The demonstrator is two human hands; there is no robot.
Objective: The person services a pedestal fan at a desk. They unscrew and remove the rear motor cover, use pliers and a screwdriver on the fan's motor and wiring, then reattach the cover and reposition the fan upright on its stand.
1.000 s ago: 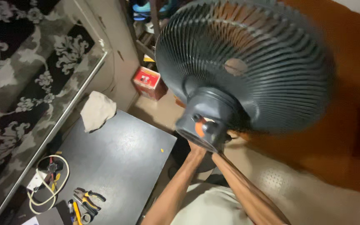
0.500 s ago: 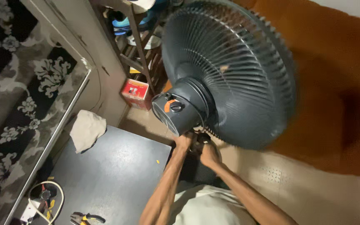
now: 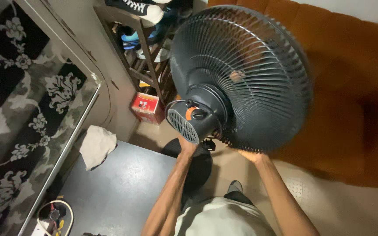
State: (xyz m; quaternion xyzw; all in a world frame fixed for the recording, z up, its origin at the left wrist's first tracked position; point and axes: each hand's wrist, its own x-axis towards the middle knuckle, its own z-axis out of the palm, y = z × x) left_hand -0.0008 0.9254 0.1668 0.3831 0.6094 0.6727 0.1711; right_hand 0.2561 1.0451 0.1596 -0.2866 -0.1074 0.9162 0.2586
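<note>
1. A white cloth (image 3: 97, 146) lies on the corner of the dark table (image 3: 123, 192).
2. The left hand (image 3: 187, 146) grips under the fan's motor housing (image 3: 193, 118).
3. The dark grey fan (image 3: 241, 78) is held up, tilted.
4. The right hand (image 3: 252, 155) supports the grille's lower rim; I cannot tell whether its fingers are closed.

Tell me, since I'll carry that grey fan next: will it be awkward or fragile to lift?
The fan is probably top-heavy: its wide grille dwarfs the motor housing, which the left hand supports. The thin grille wires likely flex under pressure, so the right hand at the rim seems a sensible hold. It looks bulky rather than heavy, though its weight cannot be judged.
</note>
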